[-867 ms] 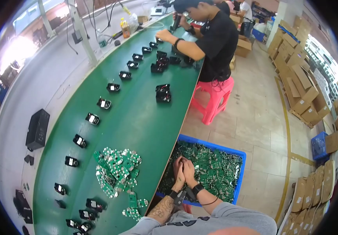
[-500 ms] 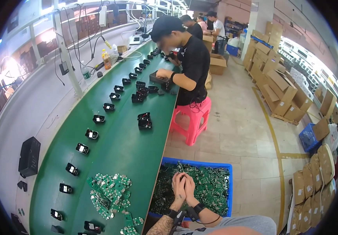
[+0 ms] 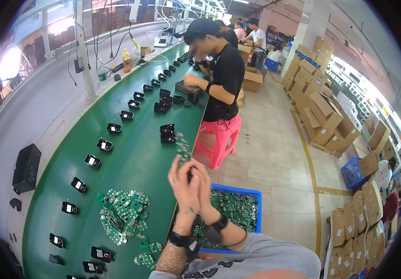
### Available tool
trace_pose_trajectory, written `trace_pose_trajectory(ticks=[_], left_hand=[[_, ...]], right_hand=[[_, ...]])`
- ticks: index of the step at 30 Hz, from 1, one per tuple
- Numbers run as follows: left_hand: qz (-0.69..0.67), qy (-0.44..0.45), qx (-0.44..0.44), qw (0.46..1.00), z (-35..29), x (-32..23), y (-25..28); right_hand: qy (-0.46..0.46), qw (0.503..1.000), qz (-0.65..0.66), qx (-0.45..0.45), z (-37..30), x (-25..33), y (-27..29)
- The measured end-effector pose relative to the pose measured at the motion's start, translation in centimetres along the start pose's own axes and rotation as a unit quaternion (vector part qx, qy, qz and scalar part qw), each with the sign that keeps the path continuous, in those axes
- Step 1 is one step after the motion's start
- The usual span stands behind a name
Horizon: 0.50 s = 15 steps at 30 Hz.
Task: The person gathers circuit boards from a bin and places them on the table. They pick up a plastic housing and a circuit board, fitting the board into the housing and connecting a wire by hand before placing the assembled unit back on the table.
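Observation:
My left hand (image 3: 183, 188) and my right hand (image 3: 203, 186) are cupped together over the bench's near edge, closed around a bunch of small circuit boards (image 3: 183, 149). The boards stick out beyond the fingertips, a little blurred. Behind my hands stands a blue crate (image 3: 259, 209) full of green circuit boards (image 3: 235, 208). To the left, a loose pile of circuit boards (image 3: 125, 214) lies on the green bench (image 3: 137, 160). Black straps circle both wrists.
Open black housings (image 3: 92, 161) line the bench's far side, and a cluster of them (image 3: 167, 133) sits ahead. A co-worker (image 3: 223, 79) works farther along by a pink stool (image 3: 219, 139). Cardboard boxes (image 3: 324, 111) are stacked on the right.
Both hands have risen out of the crate and moved left to the bench edge, bringing the circuit boards along. The view has shifted slightly. The co-worker's hands have moved a little.

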<state>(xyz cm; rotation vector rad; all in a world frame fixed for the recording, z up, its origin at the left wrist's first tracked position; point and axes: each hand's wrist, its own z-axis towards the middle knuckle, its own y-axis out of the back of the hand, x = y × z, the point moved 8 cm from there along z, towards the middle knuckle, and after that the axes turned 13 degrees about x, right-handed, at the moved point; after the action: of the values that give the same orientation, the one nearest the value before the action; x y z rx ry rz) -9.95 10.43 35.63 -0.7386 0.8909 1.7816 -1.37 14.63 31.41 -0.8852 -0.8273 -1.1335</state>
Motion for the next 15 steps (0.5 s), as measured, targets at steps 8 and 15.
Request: trace_pose_trajectory(ticks=[8,15], left_hand=[[0.076,0.072,-0.103,0.989,0.9,7.5,7.7],[0.094,0.099,-0.174,0.975,0.9,13.1,11.6]], right_hand=[[-0.015,0.993,0.078,0.085,3.3,-9.0,-9.4],[0.022,0.981,-0.11,0.161,5.5,-9.1,-13.2]])
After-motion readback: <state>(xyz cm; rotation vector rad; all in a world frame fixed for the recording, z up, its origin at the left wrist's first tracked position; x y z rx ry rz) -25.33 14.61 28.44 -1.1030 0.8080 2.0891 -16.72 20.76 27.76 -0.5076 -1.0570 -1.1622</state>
